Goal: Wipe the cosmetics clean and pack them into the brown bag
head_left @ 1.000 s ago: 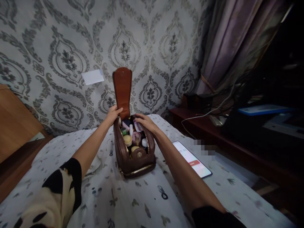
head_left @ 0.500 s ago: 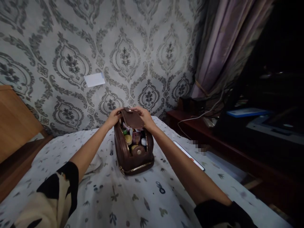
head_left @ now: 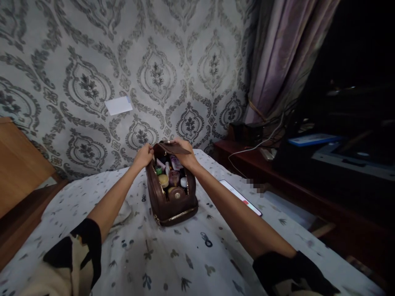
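A brown cosmetic bag (head_left: pixel 173 213) with gold zips stands unzipped on the bed. Inside it are a yellow-lidded jar (head_left: pixel 163 180), a white-capped bottle (head_left: pixel 184 182), a green-capped item (head_left: pixel 158 169) and other small toiletries. My left hand (head_left: pixel 144 156) is closed at the bag's far left rim, its fingers pinched on the edge. At the far right, my right hand (head_left: pixel 185 153) grips the bag's flap (head_left: pixel 173 148), which is lifted back from the opening; some of its fingers are hidden behind the flap.
A phone (head_left: pixel 242 198) with a lit screen lies on the patterned bedsheet (head_left: pixel 173 263), right of the bag. Beyond the bed's right edge, a dark red shelf (head_left: pixel 247 162) carries a white cable (head_left: pixel 262 148). The papered wall (head_left: pixel 157 78) rises behind; a wooden board (head_left: pixel 21 164) stands at left.
The flap has been raised further back, so more of the bag's contents show. My left hand has moved off the flap to the left rim. The view has shifted slightly.
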The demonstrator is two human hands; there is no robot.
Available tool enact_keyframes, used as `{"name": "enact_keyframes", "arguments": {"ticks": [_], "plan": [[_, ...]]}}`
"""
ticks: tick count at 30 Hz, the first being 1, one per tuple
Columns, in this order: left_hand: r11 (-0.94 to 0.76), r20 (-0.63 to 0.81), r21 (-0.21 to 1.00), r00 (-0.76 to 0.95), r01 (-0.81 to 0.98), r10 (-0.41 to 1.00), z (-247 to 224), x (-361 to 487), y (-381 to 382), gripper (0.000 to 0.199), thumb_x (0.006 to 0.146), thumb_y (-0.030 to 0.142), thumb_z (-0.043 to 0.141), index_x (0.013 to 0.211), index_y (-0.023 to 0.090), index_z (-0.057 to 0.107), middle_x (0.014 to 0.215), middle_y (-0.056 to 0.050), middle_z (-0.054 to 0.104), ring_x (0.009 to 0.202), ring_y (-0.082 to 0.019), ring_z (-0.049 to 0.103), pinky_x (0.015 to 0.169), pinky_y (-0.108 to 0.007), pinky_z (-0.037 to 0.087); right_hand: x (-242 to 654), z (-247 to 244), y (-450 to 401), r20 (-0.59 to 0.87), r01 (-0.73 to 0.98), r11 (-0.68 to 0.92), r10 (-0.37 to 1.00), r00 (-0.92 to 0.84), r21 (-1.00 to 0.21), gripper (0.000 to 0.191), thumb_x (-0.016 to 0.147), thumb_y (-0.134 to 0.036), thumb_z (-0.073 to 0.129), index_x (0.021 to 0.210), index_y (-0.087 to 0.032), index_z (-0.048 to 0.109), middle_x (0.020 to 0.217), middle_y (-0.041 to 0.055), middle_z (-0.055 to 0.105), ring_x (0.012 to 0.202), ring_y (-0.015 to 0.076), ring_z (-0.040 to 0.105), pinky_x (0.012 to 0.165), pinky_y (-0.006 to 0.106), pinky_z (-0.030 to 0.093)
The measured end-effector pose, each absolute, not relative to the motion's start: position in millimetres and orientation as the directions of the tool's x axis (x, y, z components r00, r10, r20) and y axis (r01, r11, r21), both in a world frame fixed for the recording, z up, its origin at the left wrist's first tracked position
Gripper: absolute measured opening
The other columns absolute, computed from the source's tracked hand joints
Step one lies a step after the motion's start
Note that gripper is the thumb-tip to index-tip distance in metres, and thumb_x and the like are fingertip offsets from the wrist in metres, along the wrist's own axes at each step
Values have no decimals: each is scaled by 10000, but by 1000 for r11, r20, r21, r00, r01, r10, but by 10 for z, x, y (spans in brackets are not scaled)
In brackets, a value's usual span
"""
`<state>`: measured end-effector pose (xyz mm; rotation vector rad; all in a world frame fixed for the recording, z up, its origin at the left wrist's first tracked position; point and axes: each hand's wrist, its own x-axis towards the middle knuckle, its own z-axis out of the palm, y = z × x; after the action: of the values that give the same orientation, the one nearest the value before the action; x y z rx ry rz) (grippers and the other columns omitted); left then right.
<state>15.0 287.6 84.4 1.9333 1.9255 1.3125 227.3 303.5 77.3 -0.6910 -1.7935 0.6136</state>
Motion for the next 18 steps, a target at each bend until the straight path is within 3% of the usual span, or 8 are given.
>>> {"name": "enact_keyframes", "arguments": {"ticks": [6, 10, 13, 18], "plan": [[-159, 467, 591, -174, 791, 867, 802, 165, 2860, 124, 773, 173, 552, 850, 211, 642, 660, -14, 663, 782, -238, 638, 841, -348, 463, 2357, 678, 2960, 617, 166, 677, 728, -300, -717, 389, 720, -259, 690, 1103, -199, 733, 1003, 26, 764, 987, 271, 699, 883, 359, 529], [-147, 466, 573, -174, 806, 867, 791, 157, 2851, 195, 799, 164, 501, 898, 194, 666, 748, -27, 712, 817, -223, 653, 839, -331, 469, 2437, 648, 2834, 590, 191, 659, 743, -316, -727, 318, 740, -200, 642, 1036, -175, 755, 974, 24, 767, 967, 281, 698, 905, 398, 534], [-131, 470, 570, -191, 811, 862, 808, 120, 2848, 221, 819, 160, 496, 945, 188, 675, 830, -33, 733, 869, -214, 663, 847, -317, 471, 2506, 535, 2723, 609, 198, 683, 722, -328, -703, 337, 739, -143, 608, 1036, -196, 758, 1086, 35, 752, 1073, 270, 671, 1004, 404, 496], [-68, 427, 589, -239, 805, 872, 826, 9, 2956, 157, 853, 160, 542, 910, 161, 689, 921, -35, 727, 970, -219, 651, 887, -317, 474, 2615, 245, 2461, 720, 179, 776, 629, -294, -605, 494, 735, -200, 673, 1229, -209, 681, 1359, 106, 621, 1283, 271, 567, 1132, 433, 407]]}}
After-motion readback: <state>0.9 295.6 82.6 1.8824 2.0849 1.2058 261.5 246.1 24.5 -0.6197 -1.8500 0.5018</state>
